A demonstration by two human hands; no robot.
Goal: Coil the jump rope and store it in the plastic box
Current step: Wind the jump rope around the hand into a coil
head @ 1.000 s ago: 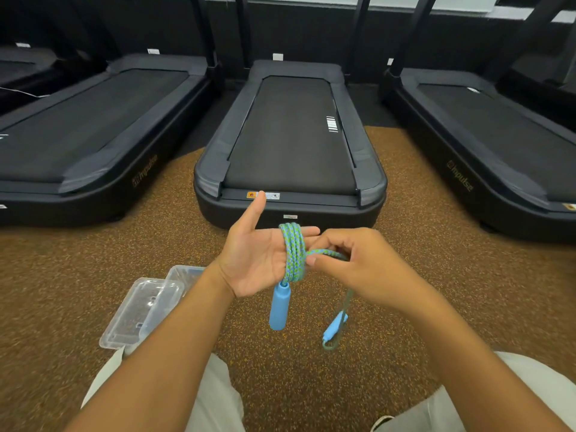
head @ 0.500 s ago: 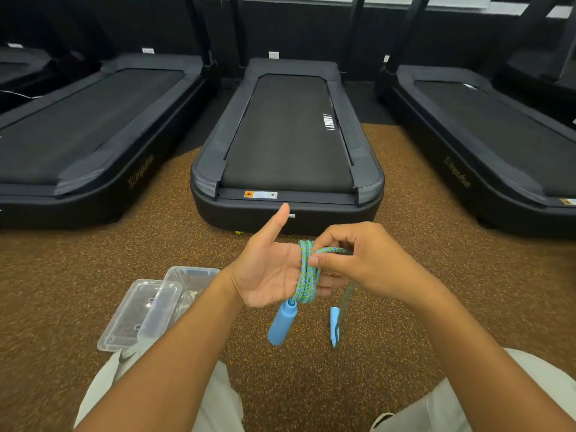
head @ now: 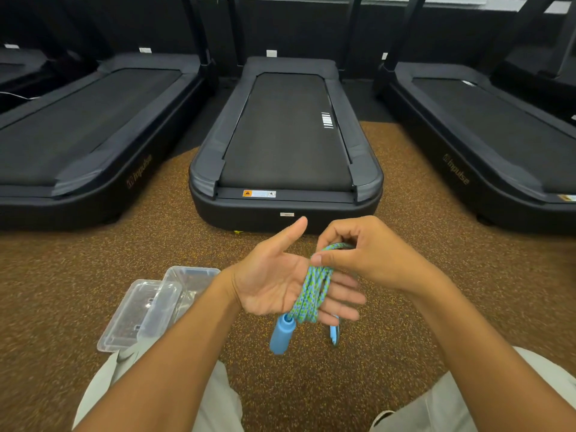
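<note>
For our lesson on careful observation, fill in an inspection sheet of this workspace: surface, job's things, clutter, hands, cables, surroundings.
Surface: brown speckled floor.
Job's things: jump rope wound round the left hand's fingers, blue handle dangling; second handle hangs lower right; clear plastic box on the floor, lid beside it.
Clutter: nothing seen.
Hands: left hand flat, palm up; right hand pinches the rope.
Cables: thin white cable far left.
Surroundings: treadmills ahead.

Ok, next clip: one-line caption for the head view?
Right hand winds the jump rope around the open left hand, blue handle dangling, plastic box on the floor.
</note>
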